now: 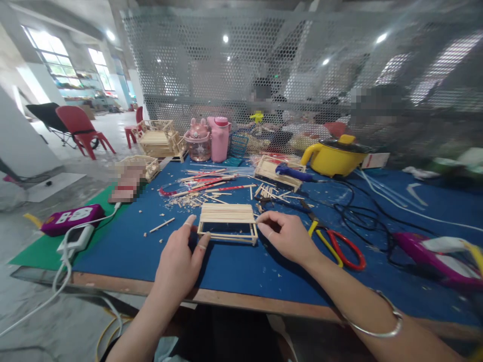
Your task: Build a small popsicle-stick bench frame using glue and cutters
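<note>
A small bench-like frame of thin wooden sticks, with a slatted top, stands on the blue table mat before me. My left hand grips its left end, the thumb at the near corner and the index finger at the far side. At the right end, my right hand has thumb and forefinger pinched together against the upper edge. Whether a separate small piece sits in that pinch is hidden. Right of this hand lie pliers or scissors with one red and one yellow handle.
Loose sticks and scraps lie behind the frame. A blue glue gun rests on another stick structure. Further around are a yellow pot, a pink bottle, black cables, purple packs and a perforated screen.
</note>
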`<state>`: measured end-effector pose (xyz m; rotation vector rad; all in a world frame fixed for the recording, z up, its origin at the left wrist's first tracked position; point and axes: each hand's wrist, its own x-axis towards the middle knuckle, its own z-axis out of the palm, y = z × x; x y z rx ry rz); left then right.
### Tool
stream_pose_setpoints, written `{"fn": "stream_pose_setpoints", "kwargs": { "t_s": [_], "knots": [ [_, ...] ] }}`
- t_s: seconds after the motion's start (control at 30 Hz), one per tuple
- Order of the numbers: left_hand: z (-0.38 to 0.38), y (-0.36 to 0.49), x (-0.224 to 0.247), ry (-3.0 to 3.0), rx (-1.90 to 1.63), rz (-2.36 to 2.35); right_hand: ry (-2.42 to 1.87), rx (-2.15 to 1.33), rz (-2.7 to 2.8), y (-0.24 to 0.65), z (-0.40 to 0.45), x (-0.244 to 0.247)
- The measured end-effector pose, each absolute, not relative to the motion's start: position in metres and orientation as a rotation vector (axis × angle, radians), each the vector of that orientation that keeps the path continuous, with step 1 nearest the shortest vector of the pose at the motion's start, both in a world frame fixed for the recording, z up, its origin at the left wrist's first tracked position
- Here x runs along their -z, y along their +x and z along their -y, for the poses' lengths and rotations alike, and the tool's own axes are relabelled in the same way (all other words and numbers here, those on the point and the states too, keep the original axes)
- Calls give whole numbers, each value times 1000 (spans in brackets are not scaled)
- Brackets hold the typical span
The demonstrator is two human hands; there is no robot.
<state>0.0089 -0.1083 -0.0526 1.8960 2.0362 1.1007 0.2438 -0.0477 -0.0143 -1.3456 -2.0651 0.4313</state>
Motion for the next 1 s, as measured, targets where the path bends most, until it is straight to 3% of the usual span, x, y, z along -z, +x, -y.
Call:
{"fn": "stream_pose_setpoints", "kwargs": {
  "t_s": [0.4, 0.8, 1.0],
  "knots": [
    [113, 3, 47, 1919, -1081, -1864, -1487, -337, 2105, 247, 51, 14],
    [111, 4, 55, 2183, -1207, -1985, -1304, 98, 2267, 246, 54, 17],
    [117, -4, 57, 2143, -1067, -1966, -1453, -45, 2159, 242, 57, 14]
  ]
}}
